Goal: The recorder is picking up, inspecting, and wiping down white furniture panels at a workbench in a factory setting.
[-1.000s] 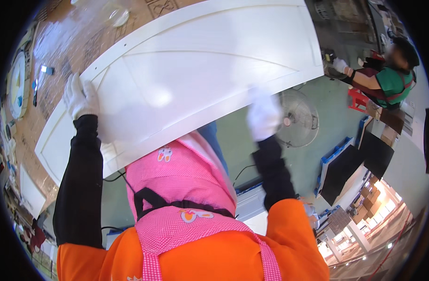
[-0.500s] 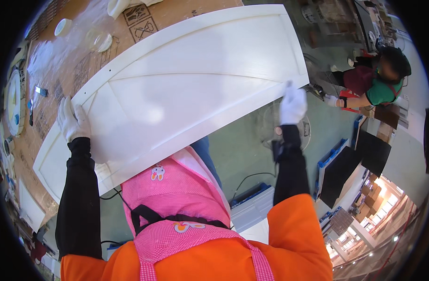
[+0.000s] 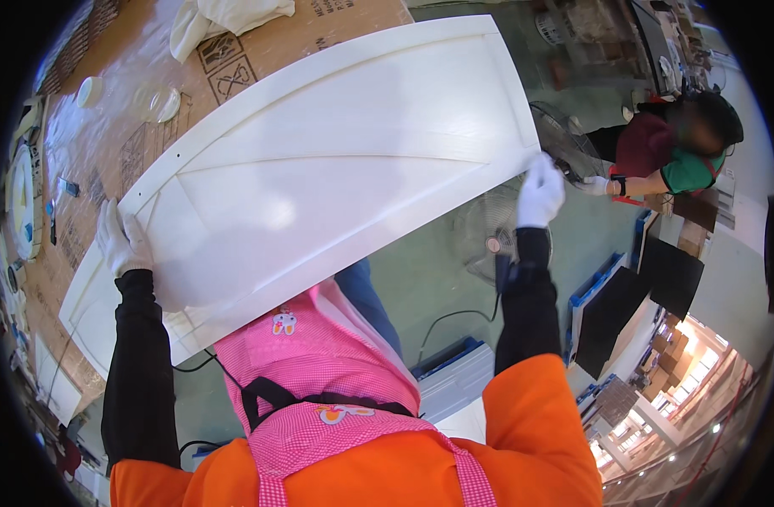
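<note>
White door panel (image 3: 336,160) is swinging clockwise over the cardboard-covered surface (image 3: 91,127); left hand (image 3: 121,241) is clasping its nine o'clock edge, right hand (image 3: 540,190), having slid outward, pinching the three o'clock corner.

The white door panel (image 3: 319,169) hides the cardboard-covered table (image 3: 108,127) beneath it.

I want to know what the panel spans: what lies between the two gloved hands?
In the head view, only the white door panel stretches between the left hand, on one long edge, and the right hand, at the far corner.
</note>
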Motion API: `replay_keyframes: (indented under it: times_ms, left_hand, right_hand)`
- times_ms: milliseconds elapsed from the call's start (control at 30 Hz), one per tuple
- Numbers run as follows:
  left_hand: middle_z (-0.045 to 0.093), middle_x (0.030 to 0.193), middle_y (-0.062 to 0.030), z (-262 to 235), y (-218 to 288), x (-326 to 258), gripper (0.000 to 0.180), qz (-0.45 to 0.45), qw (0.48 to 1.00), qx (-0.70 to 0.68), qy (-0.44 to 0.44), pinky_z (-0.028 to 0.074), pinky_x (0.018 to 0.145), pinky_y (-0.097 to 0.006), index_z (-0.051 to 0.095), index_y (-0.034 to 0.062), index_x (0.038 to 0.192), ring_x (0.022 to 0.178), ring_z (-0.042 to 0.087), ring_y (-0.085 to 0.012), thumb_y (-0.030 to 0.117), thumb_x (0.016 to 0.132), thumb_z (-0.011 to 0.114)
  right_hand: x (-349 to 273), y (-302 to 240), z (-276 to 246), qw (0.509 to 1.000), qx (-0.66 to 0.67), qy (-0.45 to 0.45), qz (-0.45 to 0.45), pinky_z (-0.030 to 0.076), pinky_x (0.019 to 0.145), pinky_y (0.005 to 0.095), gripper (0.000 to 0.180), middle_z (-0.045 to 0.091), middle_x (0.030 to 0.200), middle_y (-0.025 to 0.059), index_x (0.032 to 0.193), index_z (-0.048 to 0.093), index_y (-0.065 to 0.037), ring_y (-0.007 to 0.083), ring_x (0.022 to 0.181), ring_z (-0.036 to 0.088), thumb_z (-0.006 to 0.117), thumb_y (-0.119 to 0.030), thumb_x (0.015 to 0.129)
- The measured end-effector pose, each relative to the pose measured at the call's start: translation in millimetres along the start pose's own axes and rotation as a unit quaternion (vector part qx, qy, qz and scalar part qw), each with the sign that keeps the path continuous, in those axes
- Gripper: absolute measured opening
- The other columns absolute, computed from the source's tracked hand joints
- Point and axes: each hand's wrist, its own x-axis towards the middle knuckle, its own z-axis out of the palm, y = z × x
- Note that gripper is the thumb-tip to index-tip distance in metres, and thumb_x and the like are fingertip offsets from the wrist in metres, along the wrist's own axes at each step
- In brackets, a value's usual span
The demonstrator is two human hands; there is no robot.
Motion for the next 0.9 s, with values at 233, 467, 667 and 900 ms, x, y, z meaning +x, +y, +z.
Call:
replay_keyframes:
  times_ms: [233,467,667,900]
  left_hand:
    - [0.05,0.146,-0.0198,6.2,4.7,4.8,0.048,0.01,1.0,-0.011,-0.004,0.03,0.116,-0.046,0.052,0.0057,0.142,0.137,0.044,-0.0371,0.03,0.1,0.049]
    - [0.049,0.148,-0.0194,3.6,-1.9,2.0,0.048,0.008,1.0,-0.01,-0.015,0.029,0.117,-0.046,0.05,0.0062,0.143,0.139,0.042,-0.0363,0.028,0.101,0.048]
    - [0.049,0.148,-0.0182,3.4,-2.8,2.9,0.048,0.018,1.0,0.007,-0.017,0.028,0.117,-0.045,0.05,0.0065,0.144,0.139,0.042,-0.035,0.03,0.102,0.045]
    - [0.049,0.148,-0.0182,4.8,-4.0,3.2,0.048,0.021,1.0,0.018,-0.012,0.03,0.117,-0.045,0.05,0.0064,0.144,0.139,0.043,-0.0354,0.031,0.102,0.046]
  right_hand:
    - [42.4,30.4,1.8,0.999,-0.018,-0.024,-0.035,0.051,0.073,0.0421,0.026,0.062,0.086,0.0136,0.119,0.07,-0.011,0.0327,0.079,0.064,0.062,-0.017,0.094]
    - [35.8,4.8,7.0,0.998,-0.033,-0.037,-0.048,0.051,0.072,0.0398,0.025,0.062,0.087,0.0121,0.117,0.071,-0.013,0.0309,0.078,0.063,0.064,-0.017,0.093]
    - [46.1,-12.9,-2.6,0.995,-0.015,-0.07,-0.068,0.051,0.071,0.0413,0.026,0.06,0.087,0.0123,0.118,0.069,-0.015,0.0311,0.079,0.063,0.064,-0.018,0.093]
    - [74.8,29.3,2.4,0.997,-0.057,-0.021,-0.047,0.052,0.07,0.0401,0.025,0.06,0.087,0.0121,0.117,0.071,-0.012,0.0327,0.078,0.063,0.064,-0.018,0.094]
